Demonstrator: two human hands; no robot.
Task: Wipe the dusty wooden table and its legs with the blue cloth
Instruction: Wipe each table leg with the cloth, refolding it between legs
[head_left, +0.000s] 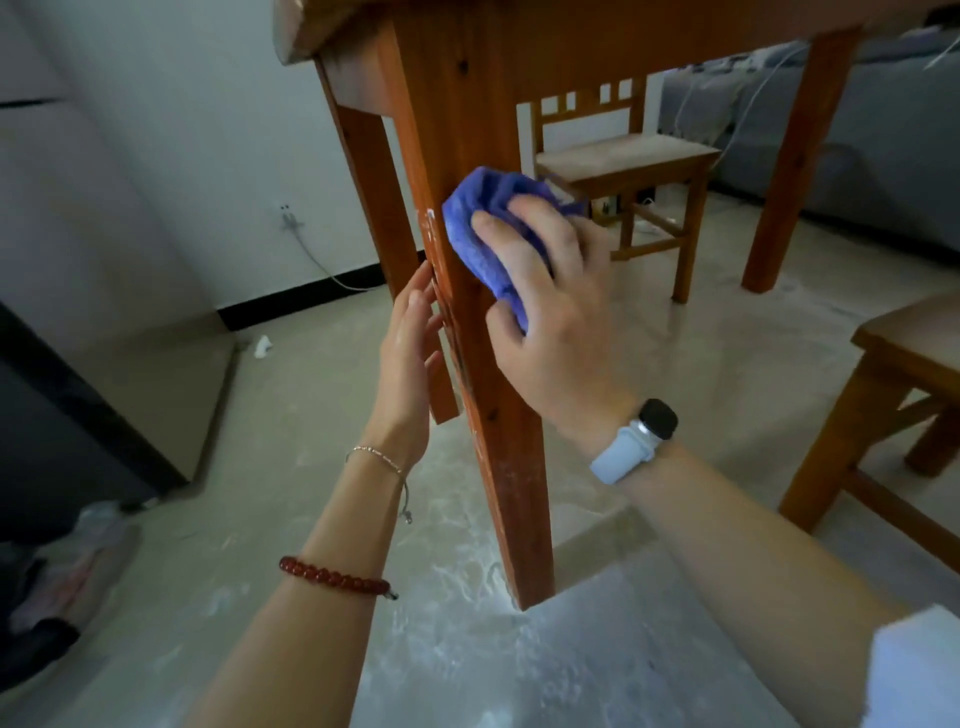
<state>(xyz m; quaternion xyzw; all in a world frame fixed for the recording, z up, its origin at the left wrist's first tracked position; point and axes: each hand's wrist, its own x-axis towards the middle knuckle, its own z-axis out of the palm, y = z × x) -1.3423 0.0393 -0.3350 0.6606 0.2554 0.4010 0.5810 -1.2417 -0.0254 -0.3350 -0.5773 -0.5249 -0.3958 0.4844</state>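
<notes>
Table (571, 31): wooden, seen from low down; only the underside of its rim and its legs show.
Near leg (498, 467): runs from the rim down to the floor (701, 364); white smears sit on its left corner edge just beside the cloth, and its foot is pale and scuffed.
Blue cloth (478, 228): bunched and pressed flat on the near leg's front face, about halfway up.
Right hand (550, 312): fingers curled over the cloth and thumb under it, gripping it against the wood.
Left hand (405, 358): fingers straight and relaxed, fingertips lying along the leg's left edge below the cloth, holding nothing.
Open room: bare floor lies left of the leg towards the wall and right of it towards a stool (904, 364); white dust is spread on the floor around the leg's foot.
Behind: a chair (623, 156) stands under the table between the near leg and the far right leg (795, 171), well apart from both hands.
Wrists: a watch (636, 439) with a pale strap and dark screen on the right; a red bead bracelet (332, 577) on the left.
</notes>
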